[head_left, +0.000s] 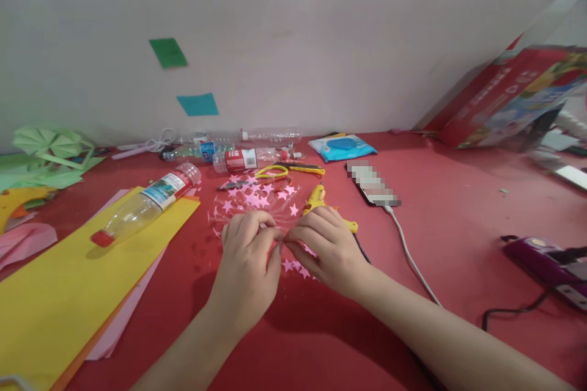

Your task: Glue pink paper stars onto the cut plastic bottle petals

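Observation:
Both hands meet at the middle of the red table, fingertips close together. My left hand (250, 250) is closed in a pinch, and so is my right hand (328, 244). Whatever lies between the fingertips is too small to make out. Just behind and under them spreads a clear plastic piece cut into strips (270, 192), dotted with several pink paper stars (254, 198). A yellow glue gun (316, 197) lies right behind my right hand, which partly covers it. Scissors with a yellow handle (271, 171) rest beyond the stars.
On the left, a plastic bottle (149, 201) lies on yellow paper sheets (59, 293). More bottles (243, 160) and a yellow cutter knife (307, 168) lie behind. To the right are wet wipes (343, 148), a phone (371, 183) with its cable and a purple power strip (545, 263).

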Motion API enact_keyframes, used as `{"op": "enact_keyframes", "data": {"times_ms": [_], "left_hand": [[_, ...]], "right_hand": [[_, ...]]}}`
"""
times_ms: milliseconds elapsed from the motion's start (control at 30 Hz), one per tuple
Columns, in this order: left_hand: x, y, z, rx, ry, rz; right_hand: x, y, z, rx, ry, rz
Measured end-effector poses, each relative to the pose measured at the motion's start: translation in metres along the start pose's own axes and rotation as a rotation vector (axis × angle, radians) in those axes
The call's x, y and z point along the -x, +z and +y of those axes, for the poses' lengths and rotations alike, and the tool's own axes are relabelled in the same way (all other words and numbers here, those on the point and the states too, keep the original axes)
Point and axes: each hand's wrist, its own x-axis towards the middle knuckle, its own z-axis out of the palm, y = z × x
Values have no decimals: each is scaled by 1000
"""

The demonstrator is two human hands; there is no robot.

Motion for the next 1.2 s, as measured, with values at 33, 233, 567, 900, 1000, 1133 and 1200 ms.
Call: {"op": "enact_keyframes", "data": {"times_ms": [33,233,567,900,1000,1133,1200], "left_hand": [[0,0,0,-4,-2,-7],[-1,-1,1,-21,-27,4],[-2,3,-2,-88,-10,57],[-2,1,-7,-55,-74,23],[-3,2,-9,-60,-69,28],[-3,7,-9,-83,-36,40],[-3,8,-9,-85,-24,34]], "right_hand": [[0,0,0,8,5,5],[0,1,-1,7,20,1],[1,-1,1,-14,36,36],[2,-1,4,-43,47,41],[3,-2,4,-38,44,41],[3,-3,3,-38,39,28],[3,-3,2,-44,35,29]]}}
